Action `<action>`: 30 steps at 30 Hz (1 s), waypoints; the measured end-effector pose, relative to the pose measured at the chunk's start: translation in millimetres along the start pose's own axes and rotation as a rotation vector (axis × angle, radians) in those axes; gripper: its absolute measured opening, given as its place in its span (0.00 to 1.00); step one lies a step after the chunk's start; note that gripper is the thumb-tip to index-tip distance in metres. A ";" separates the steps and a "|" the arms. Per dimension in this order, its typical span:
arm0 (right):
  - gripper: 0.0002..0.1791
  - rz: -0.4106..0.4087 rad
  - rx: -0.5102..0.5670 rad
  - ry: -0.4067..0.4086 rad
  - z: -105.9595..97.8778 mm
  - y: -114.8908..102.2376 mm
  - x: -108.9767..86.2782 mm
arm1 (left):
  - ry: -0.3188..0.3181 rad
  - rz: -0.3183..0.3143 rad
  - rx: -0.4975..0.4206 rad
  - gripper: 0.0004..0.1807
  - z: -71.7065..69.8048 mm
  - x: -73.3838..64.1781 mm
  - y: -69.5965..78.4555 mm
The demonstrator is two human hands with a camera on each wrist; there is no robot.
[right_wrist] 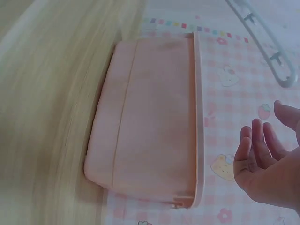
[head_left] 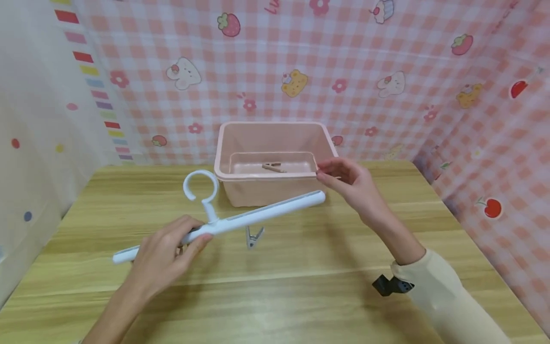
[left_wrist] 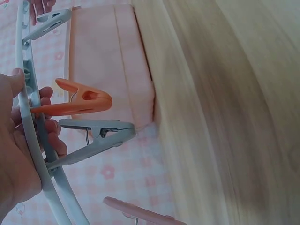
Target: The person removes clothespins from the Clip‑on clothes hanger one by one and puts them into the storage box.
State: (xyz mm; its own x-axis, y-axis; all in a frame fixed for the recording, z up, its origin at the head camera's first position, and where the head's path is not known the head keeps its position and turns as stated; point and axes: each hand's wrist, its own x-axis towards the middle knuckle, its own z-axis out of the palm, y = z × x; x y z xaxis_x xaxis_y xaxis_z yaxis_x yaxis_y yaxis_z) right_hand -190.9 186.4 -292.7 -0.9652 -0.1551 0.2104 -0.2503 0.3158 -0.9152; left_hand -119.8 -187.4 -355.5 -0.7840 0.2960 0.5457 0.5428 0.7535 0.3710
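My left fingers (head_left: pixel 188 222) curl round a pale-blue plastic bar hanger (head_left: pixel 223 226); long axis near-left to far-right, right end nearest my right fingers (head_left: pixel 337 164), loosely parted, empty.

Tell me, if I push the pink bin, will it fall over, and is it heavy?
The pink bin is probably light for its size: its walls look thin, and just one small clip shows inside. Pushed gently down low, it would likely slide rather than tip, because its broad bottom sits on the table.
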 end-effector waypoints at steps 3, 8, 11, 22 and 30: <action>0.18 -0.009 0.002 0.006 -2.1 1.3 -10.3 | 0.006 -0.004 -0.001 0.05 -1.0 0.3 0.8; 0.19 -0.005 0.000 0.011 -4.3 2.3 -25.0 | 0.007 -0.021 0.008 0.05 -1.9 -0.2 -0.5; 0.19 -0.014 -0.013 0.010 -4.3 2.7 -31.5 | 0.007 -0.038 0.015 0.05 -2.0 -0.5 -1.8; 0.15 -0.058 -0.050 -0.043 6.0 8.3 -55.3 | 0.042 -0.004 -0.030 0.05 12.8 16.0 12.9; 0.15 -0.036 -0.047 -0.064 12.5 15.7 -62.8 | -0.050 -0.025 -0.102 0.05 24.5 25.7 32.9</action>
State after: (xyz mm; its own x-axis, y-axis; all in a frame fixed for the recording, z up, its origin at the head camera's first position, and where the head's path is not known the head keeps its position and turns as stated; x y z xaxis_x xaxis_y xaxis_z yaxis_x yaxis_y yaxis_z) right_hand -133.2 189.4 -324.6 -0.9490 -0.2267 0.2192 -0.2897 0.3525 -0.8898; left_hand -129.6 -140.6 -347.7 -0.8103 0.3084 0.4982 0.5486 0.6982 0.4599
